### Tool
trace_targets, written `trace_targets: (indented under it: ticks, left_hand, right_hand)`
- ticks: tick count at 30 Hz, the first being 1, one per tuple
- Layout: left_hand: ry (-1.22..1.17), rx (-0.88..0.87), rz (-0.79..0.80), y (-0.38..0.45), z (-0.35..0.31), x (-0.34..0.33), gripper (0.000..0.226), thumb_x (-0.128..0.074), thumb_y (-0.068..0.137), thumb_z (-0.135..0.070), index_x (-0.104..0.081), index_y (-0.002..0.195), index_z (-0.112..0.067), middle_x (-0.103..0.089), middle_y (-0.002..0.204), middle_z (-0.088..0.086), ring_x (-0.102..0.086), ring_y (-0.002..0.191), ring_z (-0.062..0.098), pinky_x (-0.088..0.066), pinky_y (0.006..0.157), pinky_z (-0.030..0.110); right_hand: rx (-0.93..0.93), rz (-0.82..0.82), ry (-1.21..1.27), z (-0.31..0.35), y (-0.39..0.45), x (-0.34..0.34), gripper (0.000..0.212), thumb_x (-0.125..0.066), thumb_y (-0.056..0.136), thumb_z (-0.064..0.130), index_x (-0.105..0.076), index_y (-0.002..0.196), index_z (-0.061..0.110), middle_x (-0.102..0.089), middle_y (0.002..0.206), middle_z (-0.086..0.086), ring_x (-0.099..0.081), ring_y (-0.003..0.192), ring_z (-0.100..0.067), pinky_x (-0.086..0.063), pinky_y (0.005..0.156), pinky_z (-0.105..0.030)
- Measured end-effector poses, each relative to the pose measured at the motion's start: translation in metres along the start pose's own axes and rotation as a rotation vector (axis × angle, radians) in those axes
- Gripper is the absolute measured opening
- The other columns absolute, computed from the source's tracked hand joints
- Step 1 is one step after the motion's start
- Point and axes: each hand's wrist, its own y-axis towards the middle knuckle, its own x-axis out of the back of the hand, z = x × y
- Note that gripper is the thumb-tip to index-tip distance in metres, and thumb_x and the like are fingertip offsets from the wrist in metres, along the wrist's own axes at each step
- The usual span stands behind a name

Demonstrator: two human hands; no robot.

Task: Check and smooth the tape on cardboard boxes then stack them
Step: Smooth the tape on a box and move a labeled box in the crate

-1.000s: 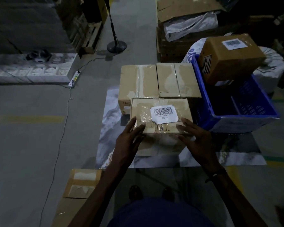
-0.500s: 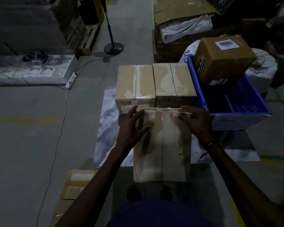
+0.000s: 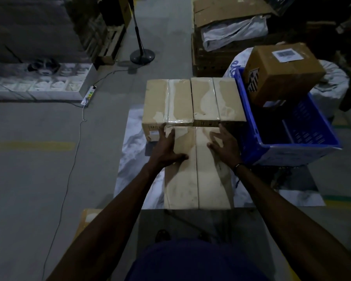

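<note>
A taped cardboard box (image 3: 199,179) lies flat before me, its centre seam running away from me. My left hand (image 3: 166,147) rests flat on the box's far left part, fingers spread. My right hand (image 3: 225,145) lies flat on its far right part, fingers spread too. Neither hand grips anything. Just beyond stand two more taped boxes side by side, the left box (image 3: 167,100) and the right box (image 3: 216,98), touching the near box's far edge.
A blue plastic crate (image 3: 292,151) stands at the right, with a labelled brown box (image 3: 282,72) tilted on its rim. A pale sheet (image 3: 132,151) lies under the boxes. Flat cardboard (image 3: 87,222) lies near left. A fan stand (image 3: 142,54) and a power strip (image 3: 89,95) are on the floor.
The near box was tipped over from its labelled side up to its long taped face up. Both hands moved from its near edge to lie flat on its far part.
</note>
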Motion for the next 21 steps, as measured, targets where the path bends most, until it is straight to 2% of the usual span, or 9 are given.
trace_targets:
  ticks: [2,5,8,10,12,14,17,21]
  left_hand:
    - [0.010,0.005,0.021,0.006,0.004,-0.004,0.119,-0.088,0.066,-0.060,-0.024,0.160,-0.025,0.003,0.167,0.019,-0.017,0.149,0.050,-0.042,0.108,0.054]
    - [0.031,0.058,0.070,0.013,0.012,-0.014,0.116,-0.083,0.069,-0.065,-0.023,0.160,-0.025,-0.001,0.166,0.019,-0.015,0.150,0.045,-0.034,0.115,0.052]
    - [0.028,0.068,0.094,0.015,0.015,-0.022,0.110,-0.080,0.072,-0.066,-0.025,0.159,-0.026,-0.010,0.165,0.018,-0.021,0.148,0.040,-0.031,0.118,0.050]
    - [0.028,0.077,0.091,0.015,0.014,-0.023,0.108,-0.079,0.073,-0.067,-0.027,0.158,-0.025,-0.016,0.163,0.017,-0.024,0.146,0.036,-0.030,0.118,0.048]
    - [0.080,0.085,0.080,0.014,0.012,-0.024,0.101,-0.077,0.076,-0.066,-0.033,0.155,-0.022,-0.023,0.161,0.017,-0.025,0.145,0.035,-0.029,0.118,0.049]
    - [0.133,0.078,0.078,0.009,0.005,-0.024,0.085,-0.075,0.079,-0.063,-0.046,0.146,-0.018,-0.031,0.157,0.017,-0.029,0.143,0.035,-0.034,0.117,0.053]
    - [0.087,0.014,0.114,-0.006,-0.008,-0.032,0.062,-0.079,0.083,-0.047,-0.062,0.131,-0.012,-0.042,0.151,0.017,-0.036,0.141,0.034,-0.036,0.113,0.046]
    - [0.116,0.008,0.166,-0.024,-0.020,-0.052,0.063,-0.079,0.082,-0.048,-0.062,0.138,-0.023,-0.039,0.154,0.019,-0.035,0.143,0.034,-0.035,0.113,0.040]
  right_hand:
    - [-0.049,0.032,-0.010,-0.004,0.007,-0.006,0.045,-0.077,0.090,0.020,-0.065,0.132,0.009,-0.037,0.161,-0.013,-0.034,0.148,-0.024,-0.025,0.113,-0.023]
    - [-0.089,0.078,0.003,-0.011,0.014,-0.013,0.045,-0.075,0.091,0.020,-0.064,0.133,0.010,-0.038,0.161,-0.012,-0.034,0.148,-0.024,-0.026,0.114,-0.025]
    - [-0.090,0.072,0.035,-0.019,0.014,-0.019,0.042,-0.074,0.092,0.023,-0.065,0.132,0.012,-0.039,0.160,-0.009,-0.033,0.147,-0.017,-0.032,0.118,-0.035]
    - [-0.085,0.060,0.043,-0.021,0.011,-0.021,0.040,-0.072,0.094,0.024,-0.065,0.132,0.014,-0.038,0.161,-0.008,-0.030,0.148,-0.015,-0.030,0.120,-0.038]
    - [-0.073,0.057,-0.002,-0.018,0.007,-0.023,0.039,-0.069,0.096,0.023,-0.064,0.133,0.013,-0.039,0.160,-0.010,-0.030,0.150,-0.021,-0.028,0.123,-0.043]
    - [-0.041,0.056,-0.081,-0.013,0.000,-0.025,0.041,-0.070,0.095,0.024,-0.063,0.134,0.011,-0.042,0.158,-0.012,-0.031,0.150,-0.026,-0.027,0.124,-0.049]
    - [-0.025,0.152,-0.139,-0.007,-0.020,-0.028,0.049,-0.073,0.093,0.030,-0.060,0.138,0.017,-0.044,0.157,-0.008,-0.032,0.150,-0.026,-0.022,0.124,-0.041]
    - [-0.064,0.276,-0.204,0.004,-0.044,-0.030,0.056,-0.074,0.092,0.028,-0.055,0.145,0.023,-0.029,0.165,-0.003,-0.015,0.156,-0.023,-0.018,0.123,-0.035]
